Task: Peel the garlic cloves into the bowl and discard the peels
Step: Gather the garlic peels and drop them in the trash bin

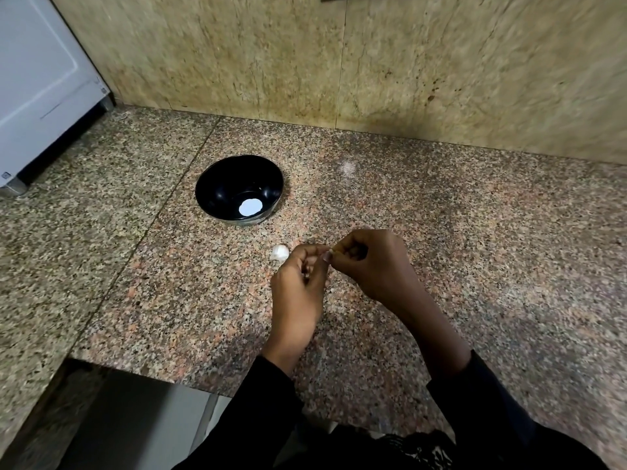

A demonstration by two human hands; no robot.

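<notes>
While the speckled granite counter (475, 232) carries every item, the black bowl (217, 184) serves as landmark: its inside shows only a round white spot, no peeled clove visible. Left hand (298, 286) and right hand (369, 262), in front of the bowl, meet fingertip to fingertip, pinching a small piece between them, probably a clove; too hidden to confirm. Garlic piece (279, 253), white, unpeeled by the look, lies in front of the bowl, beside the left hand. Judged stage: early; no peels discarded within view.
</notes>
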